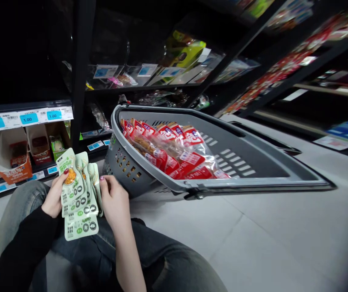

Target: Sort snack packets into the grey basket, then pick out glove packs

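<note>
You are seated before the shelves [82, 73], which stand beyond both hands and run off to the far right. The basket [247, 150] lies tilted on the floor [222, 219], ahead and to the right of your right hand [114, 196]; its near end is just beyond that hand. Red bags [174, 156] with clear windows fill its near end. An orange box [17, 174] sits on the low shelf, ahead and to the left of your left hand [54, 196]. Your left hand is closed on the left edge of a stack of pale green packets [72, 194], thumb on the front face; your right hand pinches the rearmost one at the right edge. The packets, at least four, overlap in steps between the two hands, above your legs [167, 251]. Judged from this, the step in hand is separating or squaring the stack; the next move calls for a firm left grip while the right fingertips work one edge. Labels: each packet bears Chinese characters and round dark icons, the foremost also a picture of orange-coloured food; no brand is legible. The red bags carry white characters, too blurred to read. Price labels [29, 118] beyond the left hand read "1.00" on blue.
</note>
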`<state>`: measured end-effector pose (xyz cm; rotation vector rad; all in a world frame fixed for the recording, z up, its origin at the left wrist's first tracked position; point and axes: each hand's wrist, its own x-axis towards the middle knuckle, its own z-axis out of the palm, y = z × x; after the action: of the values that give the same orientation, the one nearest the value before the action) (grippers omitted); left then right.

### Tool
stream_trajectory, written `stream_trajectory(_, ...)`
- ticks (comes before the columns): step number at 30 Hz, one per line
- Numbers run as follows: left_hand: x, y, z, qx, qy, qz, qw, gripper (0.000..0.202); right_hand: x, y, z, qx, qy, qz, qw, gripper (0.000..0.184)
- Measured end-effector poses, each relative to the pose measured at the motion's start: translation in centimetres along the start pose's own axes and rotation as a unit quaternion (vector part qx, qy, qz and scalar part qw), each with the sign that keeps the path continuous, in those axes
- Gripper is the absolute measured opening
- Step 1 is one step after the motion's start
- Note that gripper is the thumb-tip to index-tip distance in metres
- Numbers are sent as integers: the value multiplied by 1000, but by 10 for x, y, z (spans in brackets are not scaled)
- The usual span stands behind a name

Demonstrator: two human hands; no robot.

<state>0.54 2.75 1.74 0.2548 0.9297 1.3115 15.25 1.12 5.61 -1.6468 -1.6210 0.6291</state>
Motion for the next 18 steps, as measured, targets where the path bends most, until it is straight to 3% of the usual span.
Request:
stream_trajectory(2,0,-4,0,30,-1,30,999,16,-1,-5,-2,32,59,-63,996,18)
stream_trajectory(4,-1,-8,1,54,-17,33,998,16,-1,-10,0,60,51,-106,991,17)
stream_trajectory(9,-3,-17,4,98,-59,35,993,26,4,-9,13,28,-34,-49,998,8)
stream_trajectory(11,-2,-20,4,100,-52,35,993,30,7,-4,17,42,-36,-49,997,15)
stream_trajectory(15,1,-21,0,78,-24,41,996,39,7,1,19,142,26,-46,988,22)
stream_trajectory(18,4,-15,-3,74,-43,40,996,32,4,-3,14,257,76,-33,963,22)
